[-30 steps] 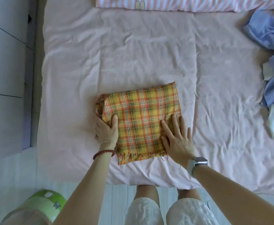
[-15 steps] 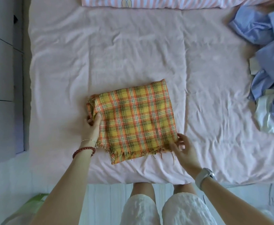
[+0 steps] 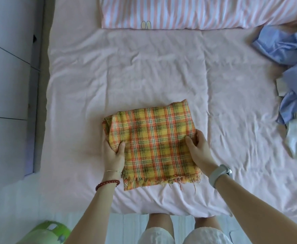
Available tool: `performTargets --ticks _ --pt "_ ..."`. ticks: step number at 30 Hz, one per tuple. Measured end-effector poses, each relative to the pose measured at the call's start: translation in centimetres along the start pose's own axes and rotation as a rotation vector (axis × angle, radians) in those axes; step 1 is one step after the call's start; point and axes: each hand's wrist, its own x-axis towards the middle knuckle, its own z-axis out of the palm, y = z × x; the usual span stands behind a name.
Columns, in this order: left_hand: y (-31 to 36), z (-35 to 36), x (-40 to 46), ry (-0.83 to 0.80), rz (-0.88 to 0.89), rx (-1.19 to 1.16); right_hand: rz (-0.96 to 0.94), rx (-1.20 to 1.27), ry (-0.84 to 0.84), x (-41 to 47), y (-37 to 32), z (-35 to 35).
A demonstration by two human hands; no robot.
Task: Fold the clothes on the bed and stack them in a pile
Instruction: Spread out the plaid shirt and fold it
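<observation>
A folded yellow-and-orange plaid cloth (image 3: 153, 143) with a frayed near edge lies on the pink bed sheet (image 3: 144, 71), close to the near edge of the bed. My left hand (image 3: 113, 154) grips its left side, thumb on top and fingers tucked under the fabric. My right hand (image 3: 198, 148) grips its right side the same way, thumb on top. A heap of unfolded blue and white clothes (image 3: 292, 80) lies at the right edge of the bed.
A pink-and-white striped pillow (image 3: 188, 13) lies across the head of the bed. Grey cabinet fronts (image 3: 5, 81) stand along the left. A green object (image 3: 45, 233) sits on the floor at the lower left. My legs stand against the bed's near edge.
Both hands went from lying flat on top of the cloth to gripping its left and right sides. The camera view shifted, showing more of the pillow.
</observation>
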Motion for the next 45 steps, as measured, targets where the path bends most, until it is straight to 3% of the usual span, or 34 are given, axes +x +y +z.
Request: performTargets --ticks 5,11,15,17,18,20,22,23,24,26,28,33,39,43,45 --pt "5.0 -0.5 3.1 0.015 0.121 -0.066 -0.118 0.108 0.154 0.9 -3.2 -1.2" --pt "13.1 3.8 9.9 -0.032 0.207 -0.094 -0.156 0.134 0.304 8.8 -8.4 -5.4" --pt "12.9 7.2 13.2 -0.07 0.062 0.202 -0.031 -0.033 0.278 13.5 -8.5 -7.1" --pt "12.4 7.8 13.7 0.07 0.04 0.482 -0.024 -0.323 0.28 14.1 -7.6 -7.0" --pt "12.4 8.0 13.5 0.125 0.129 0.589 -0.101 -0.494 0.316 13.9 -7.2 -6.9" --pt "12.3 8.9 12.7 0.161 0.512 0.741 -0.348 -0.739 0.354 13.4 -6.5 -6.1" --pt "11.7 10.4 11.6 0.076 0.876 0.898 -0.512 -0.845 0.276 13.4 -6.1 -5.2" --pt "11.2 11.0 11.2 -0.009 0.951 0.979 -0.534 -0.883 0.221 13.5 -5.8 -4.8" --pt "10.5 11.3 11.1 -0.108 0.926 1.052 -0.523 -0.923 0.168 13.7 -5.3 -4.6" --pt "8.5 11.2 11.8 -0.249 0.709 1.099 -0.457 -1.004 0.089 13.8 -3.7 -4.6" --pt "6.9 10.5 12.8 -0.31 0.517 1.138 -0.389 -1.051 0.023 13.9 -2.1 -4.7" --pt "9.1 10.4 12.9 -0.394 0.417 1.212 -0.354 -0.987 -0.063 13.9 -3.0 -5.6" --pt "11.6 9.7 4.8 -0.141 0.615 0.847 -0.389 -0.508 0.139 6.3 -3.7 -8.5" --pt "10.9 10.7 -4.2 -0.21 0.473 0.713 -0.319 -0.278 0.285 -1.2 -0.7 -12.1" --pt "10.4 12.1 -7.0 -0.232 0.377 0.732 -0.27 -0.254 0.272 -3.5 1.4 -13.9"
